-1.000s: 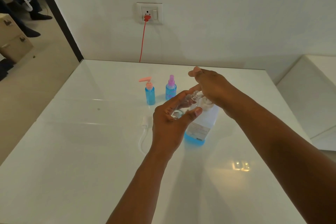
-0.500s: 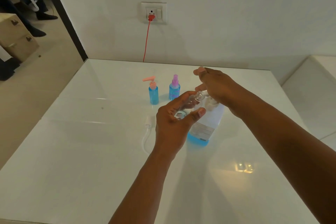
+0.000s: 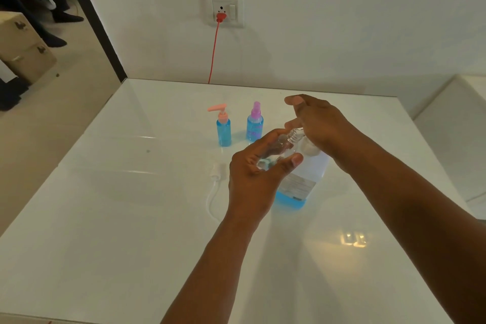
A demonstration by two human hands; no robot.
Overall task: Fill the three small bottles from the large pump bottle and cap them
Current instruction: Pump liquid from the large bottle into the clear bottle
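My left hand [image 3: 252,176] grips a small clear bottle [image 3: 285,143], tilted with its open threaded neck up against the pump spout. My right hand [image 3: 318,123] rests flat on the pump head of the large bottle [image 3: 302,184], which holds a low layer of blue liquid and stands just behind my left hand. Two small bottles filled with blue liquid stand upright further back on the left: one with a pink pump cap [image 3: 223,126], one with a purple spray cap [image 3: 254,123]. A white pump cap with its tube [image 3: 217,176] lies on the table left of my left hand.
The white glossy table [image 3: 105,244] ends at a wall with a socket [image 3: 224,10] and a red cable [image 3: 214,52]. A doorway with boxes [image 3: 23,47] and a person's legs is at the far left. A white ledge [image 3: 460,126] stands to the right.
Both hands hold the same pose over the large bottle. Only my head has shifted slightly, sliding the scene a little to the right.
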